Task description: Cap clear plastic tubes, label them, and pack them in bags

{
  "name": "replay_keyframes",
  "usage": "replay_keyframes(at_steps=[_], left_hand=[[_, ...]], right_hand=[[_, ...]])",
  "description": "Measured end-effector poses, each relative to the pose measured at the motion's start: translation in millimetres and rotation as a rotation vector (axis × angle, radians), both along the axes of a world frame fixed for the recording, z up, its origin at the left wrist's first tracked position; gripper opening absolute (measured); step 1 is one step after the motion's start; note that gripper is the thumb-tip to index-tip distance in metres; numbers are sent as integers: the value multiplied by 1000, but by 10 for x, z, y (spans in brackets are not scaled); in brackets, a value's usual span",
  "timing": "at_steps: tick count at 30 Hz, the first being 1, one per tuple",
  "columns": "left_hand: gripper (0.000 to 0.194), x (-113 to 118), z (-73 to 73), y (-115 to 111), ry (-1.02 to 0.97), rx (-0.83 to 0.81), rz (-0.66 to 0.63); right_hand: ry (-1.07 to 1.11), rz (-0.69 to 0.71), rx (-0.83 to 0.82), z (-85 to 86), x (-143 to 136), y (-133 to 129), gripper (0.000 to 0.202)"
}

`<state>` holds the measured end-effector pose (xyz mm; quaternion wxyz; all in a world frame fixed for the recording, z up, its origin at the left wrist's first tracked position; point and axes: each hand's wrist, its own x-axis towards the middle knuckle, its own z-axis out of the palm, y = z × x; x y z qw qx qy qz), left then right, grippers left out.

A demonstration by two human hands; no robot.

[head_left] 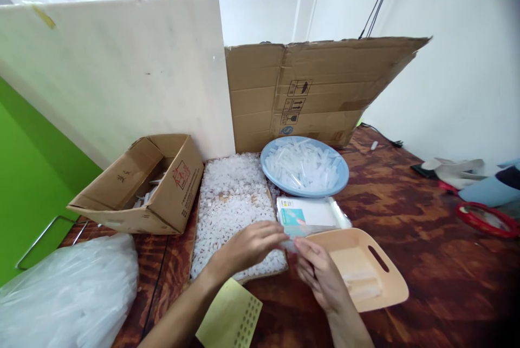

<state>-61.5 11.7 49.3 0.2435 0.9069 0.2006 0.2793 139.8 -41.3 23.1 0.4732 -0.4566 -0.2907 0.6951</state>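
My left hand (pixel 260 242) and my right hand (pixel 319 269) meet over the front right corner of a shallow cardboard tray (pixel 239 277) full of small white plastic pieces. Between their fingertips is a small translucent plastic piece (pixel 289 245); blur hides its exact kind. Both hands have their fingers closed on it. Close to my right hand lies a peach-coloured plastic tray (pixel 392 288) with a few clear, tube-like pieces (pixel 363 286) in it. A yellow sheet with rows of dark round dots (pixel 231 313) lies below my left forearm.
A light-blue basin (pixel 265 170) heaped with clear plastic pieces stands behind a flat white-and-teal packet (pixel 311 212). An open cardboard box (pixel 174 202) and a full plastic bag (pixel 69 288) are on the left. Red-rimmed tape (pixel 483 221) lies far right. Cardboard (pixel 260 93) stands behind.
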Motion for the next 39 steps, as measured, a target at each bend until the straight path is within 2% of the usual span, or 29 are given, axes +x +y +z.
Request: replay_keyframes(at_steps=[1,2,4,5,7,8,10,12,14,19,21,24,28,32,39], left_hand=[[29,92,-24,75,-71,-90,56],[35,204,-66,158,-162,-202,169],[49,456,-195,329,-403,-387,527],[54,577,-273,409,-445,-419,625],[62,758,-428,542,-481,-480,700],[59,804,-495,592,-491,-511,717],[42,788,-590,655,-524,-587,750],[31,646,-628,673,-575,-679,780],[33,423,-615,634,-638,-794,787],[42,-145,-466,255,-797,-1083,701],[45,-279,-413,55,-888,-1173,668],[43,-374,-385,-192,-1033,-1297,620],[49,-409,-407,-394,-1043,-1328,681],[51,-453,-399,-512,-1088,-1329,740],[51,-565,-391,-623,-1191,-1367,769]], right_hand=[[-105,-99,56,21,52,12,47],[-244,-216,129,39,101,27,44],[-539,-426,273,64,181,60,39],[-657,-494,332,70,211,73,37],[-814,-549,435,78,251,88,34],[-867,-549,489,83,264,88,31],[-949,-522,593,97,286,75,25],[-983,-499,648,111,318,51,23],[-965,-510,640,111,368,28,25],[-774,-614,482,49,432,45,40],[-623,-670,430,31,354,90,50],[-421,-731,420,12,127,168,51],[-214,-719,416,-59,-227,247,44],[-173,-703,431,-159,-477,284,42],[-153,-610,406,-287,-541,243,40]])
